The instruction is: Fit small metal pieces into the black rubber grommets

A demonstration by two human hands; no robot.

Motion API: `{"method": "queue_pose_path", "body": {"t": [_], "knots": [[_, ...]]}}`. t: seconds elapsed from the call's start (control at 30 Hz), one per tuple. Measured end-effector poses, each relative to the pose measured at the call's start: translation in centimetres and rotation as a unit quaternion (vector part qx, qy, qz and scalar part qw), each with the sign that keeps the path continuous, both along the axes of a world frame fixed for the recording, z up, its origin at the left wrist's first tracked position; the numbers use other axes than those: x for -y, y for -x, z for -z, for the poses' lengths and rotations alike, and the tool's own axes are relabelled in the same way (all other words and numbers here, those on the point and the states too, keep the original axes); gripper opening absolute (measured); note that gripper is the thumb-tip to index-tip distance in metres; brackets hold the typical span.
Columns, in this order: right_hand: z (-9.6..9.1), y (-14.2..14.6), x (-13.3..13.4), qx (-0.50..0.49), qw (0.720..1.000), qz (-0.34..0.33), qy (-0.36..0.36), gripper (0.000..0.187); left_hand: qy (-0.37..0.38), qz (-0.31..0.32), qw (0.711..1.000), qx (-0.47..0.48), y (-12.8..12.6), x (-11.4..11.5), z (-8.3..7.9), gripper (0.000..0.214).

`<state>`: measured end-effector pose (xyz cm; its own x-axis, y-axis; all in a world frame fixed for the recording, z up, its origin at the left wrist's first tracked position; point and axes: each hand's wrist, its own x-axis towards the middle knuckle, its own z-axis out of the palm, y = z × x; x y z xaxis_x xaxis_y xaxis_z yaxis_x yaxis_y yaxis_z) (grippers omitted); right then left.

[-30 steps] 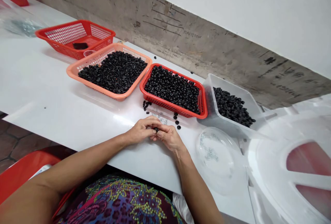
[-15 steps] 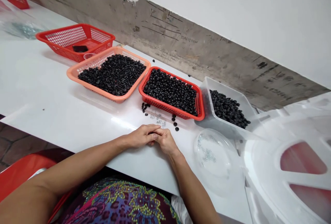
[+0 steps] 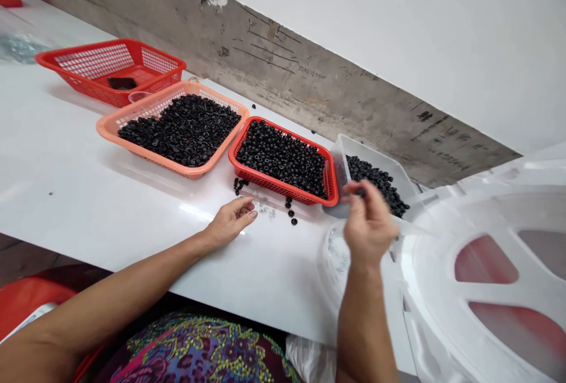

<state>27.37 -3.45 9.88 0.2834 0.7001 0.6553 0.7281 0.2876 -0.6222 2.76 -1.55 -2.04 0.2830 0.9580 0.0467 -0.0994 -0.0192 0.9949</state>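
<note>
My right hand is raised in front of the clear plastic bin, a small black round part pinched at its fingertips. That hand is slightly blurred. Inside the bin lies a heap of similar black parts. My left hand rests at the table with loosely curled fingers, thumb and forefinger apart, nothing visible between them. Just beyond its fingertips are tiny clear or silvery pieces. Several loose black parts lie by the small red basket, which is full of black ring-like parts.
An orange basket of black pieces stands left of the small red one. Behind it is a larger red basket with a dark item inside. A clear round lid lies under my right arm. White plastic stools stand at right.
My hands were together over the table and are now apart. The right has moved right and up to the clear bin; the left has shifted slightly left and its fingers have parted.
</note>
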Motion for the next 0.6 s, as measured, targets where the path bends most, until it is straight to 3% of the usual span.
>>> {"method": "queue_pose_path", "body": {"t": [0.07, 0.13, 0.17, 0.23, 0.33, 0.47, 0.6], "knots": [[-2.5, -4.1, -2.1, 0.078, 0.993, 0.087, -0.010, 0.039, -0.001, -0.004, 1.000, -0.005, 0.0, 0.0, -0.1, 0.042], [-3.9, -7.0, -4.0, 0.139, 0.981, 0.128, 0.053, 0.051, -0.002, -0.012, 1.000, -0.006, -0.1, -0.1, -0.3, 0.041], [-4.2, -7.7, -4.5, 0.158, 0.972, 0.151, 0.082, 0.059, 0.001, -0.017, 1.000, -0.005, -0.1, -0.1, -0.4, 0.041], [-3.8, -7.1, -4.7, 0.177, 0.970, 0.152, 0.071, 0.063, 0.020, -0.032, 0.999, -0.001, 0.0, -0.2, -0.7, 0.040], [-1.3, -3.0, -3.1, 0.143, 0.986, 0.058, 0.061, 0.045, 0.064, -0.061, 0.996, 0.000, 0.1, -0.5, -1.3, 0.039], [3.1, 1.8, -1.4, 0.158, 0.965, -0.075, 0.197, 0.025, 0.100, -0.104, 0.989, 0.004, 0.4, -0.9, -1.8, 0.036], [6.7, 2.7, -1.8, 0.239, 0.932, -0.071, 0.265, 0.023, 0.116, -0.122, 0.986, 0.007, 0.6, -1.3, -1.8, 0.033]]}}
